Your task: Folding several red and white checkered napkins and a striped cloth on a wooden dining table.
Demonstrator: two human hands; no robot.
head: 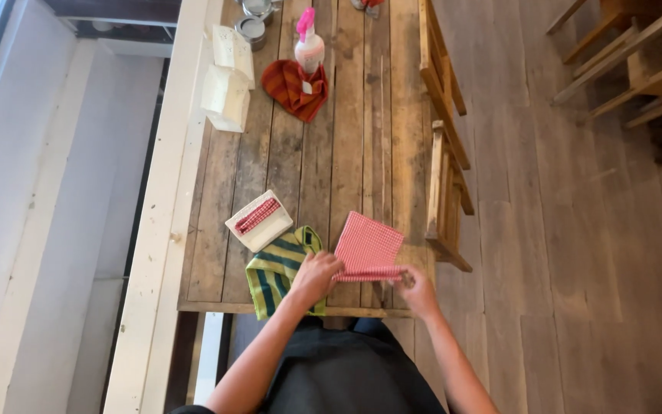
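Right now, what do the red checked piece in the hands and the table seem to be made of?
Red checked cloth: probably thin woven cotton, matt; it folds softly where the left hand and right hand roll its near edge. Table: rough, unvarnished wooden planks; grain, knots and gaps show.

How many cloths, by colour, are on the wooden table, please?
Red-and-white checked cloth, in both hands: 1
Rolled red-checked cloth on the white tray: 1
Green-and-yellow striped cloth: 1
Red-orange striped cloth: 1
Total: 4
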